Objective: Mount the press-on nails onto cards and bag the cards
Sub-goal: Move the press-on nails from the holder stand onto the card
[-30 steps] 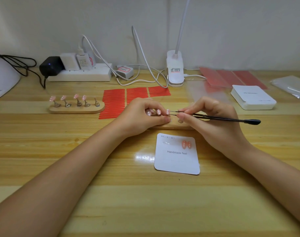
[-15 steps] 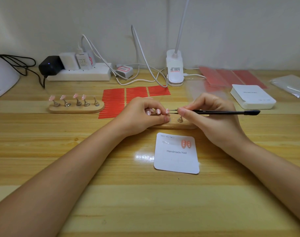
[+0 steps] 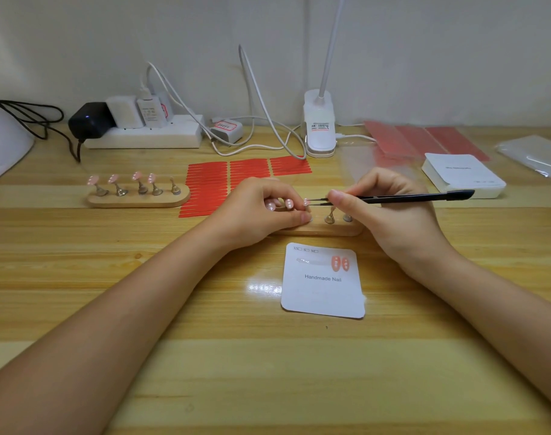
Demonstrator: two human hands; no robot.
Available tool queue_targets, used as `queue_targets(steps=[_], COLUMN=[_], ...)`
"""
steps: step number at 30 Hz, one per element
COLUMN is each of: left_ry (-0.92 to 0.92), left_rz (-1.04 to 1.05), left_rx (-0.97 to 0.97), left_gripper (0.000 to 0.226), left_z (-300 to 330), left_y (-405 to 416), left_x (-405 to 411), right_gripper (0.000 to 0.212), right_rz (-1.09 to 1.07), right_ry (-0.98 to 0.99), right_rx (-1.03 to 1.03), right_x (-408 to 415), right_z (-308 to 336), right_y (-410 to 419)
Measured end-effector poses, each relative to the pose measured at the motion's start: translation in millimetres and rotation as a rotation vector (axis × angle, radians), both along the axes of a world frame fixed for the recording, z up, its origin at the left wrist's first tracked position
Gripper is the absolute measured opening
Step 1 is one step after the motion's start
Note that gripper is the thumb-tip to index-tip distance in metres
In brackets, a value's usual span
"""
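Observation:
A white card [image 3: 322, 290] printed "Handmade Nail" lies near me with two pink press-on nails [image 3: 340, 263] stuck at its upper right. Behind it a wooden nail stand [image 3: 324, 230] carries metal pegs. My left hand [image 3: 261, 215] rests on the stand's left end, fingers curled around a peg. My right hand [image 3: 390, 221] pinches black tweezers [image 3: 393, 198], whose tips grip a small pink nail [image 3: 306, 202] just beside my left fingertips. A second wooden stand [image 3: 136, 199] at the left holds several pink nails.
Red adhesive strips [image 3: 230, 183] lie behind my hands. A stack of white cards [image 3: 462, 175] and clear bags [image 3: 534, 155] sit at the right. A power strip [image 3: 142, 136], cables and a clip lamp [image 3: 319, 127] line the wall. A white object [image 3: 4, 146] stands far left.
My right hand has lifted slightly, so the tweezers now lie nearly level instead of sloping down to the right. The tips stay at the pink nail by my left fingers.

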State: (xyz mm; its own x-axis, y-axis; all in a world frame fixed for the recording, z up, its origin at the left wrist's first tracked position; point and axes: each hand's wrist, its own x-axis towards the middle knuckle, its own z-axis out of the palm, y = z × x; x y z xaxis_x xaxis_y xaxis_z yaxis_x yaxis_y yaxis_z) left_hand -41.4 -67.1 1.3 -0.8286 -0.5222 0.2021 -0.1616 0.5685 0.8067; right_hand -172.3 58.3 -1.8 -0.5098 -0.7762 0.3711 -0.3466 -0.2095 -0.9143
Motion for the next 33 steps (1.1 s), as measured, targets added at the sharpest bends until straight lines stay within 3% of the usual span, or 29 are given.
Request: queue_targets(steps=[7,10,15,22,31,33], left_ry=[-0.004,-0.015,-0.017,-0.014,-0.014,-0.016], left_rz=[-0.006,-0.006,-0.006,-0.009,-0.009,-0.009], left_rx=[0.0,-0.003,-0.011,0.016,0.026,0.028], left_gripper=[0.012,0.014,0.02,0.017,0.022,0.021], left_z=[1,1,1,1,1,1], left_y=[1,0,0,-1,0,0], left_x=[0,0,1,1,1,1], right_gripper=[0.021,0.016,0.016,0.014,0.013,0.018], right_rz=[0.004,0.038,-0.021,-0.054,-0.025,0.004], right_ry=[-0.025,0.134,0.592,0.782,0.863,0.925], right_rx=[-0.005,-0.006,-0.082,-0.069,-0.112,0.032], right_x=[-1,0,3,5,3,1], right_z=[1,3,4,5,5,9], right_y=[-1,4,11,6,5,1])
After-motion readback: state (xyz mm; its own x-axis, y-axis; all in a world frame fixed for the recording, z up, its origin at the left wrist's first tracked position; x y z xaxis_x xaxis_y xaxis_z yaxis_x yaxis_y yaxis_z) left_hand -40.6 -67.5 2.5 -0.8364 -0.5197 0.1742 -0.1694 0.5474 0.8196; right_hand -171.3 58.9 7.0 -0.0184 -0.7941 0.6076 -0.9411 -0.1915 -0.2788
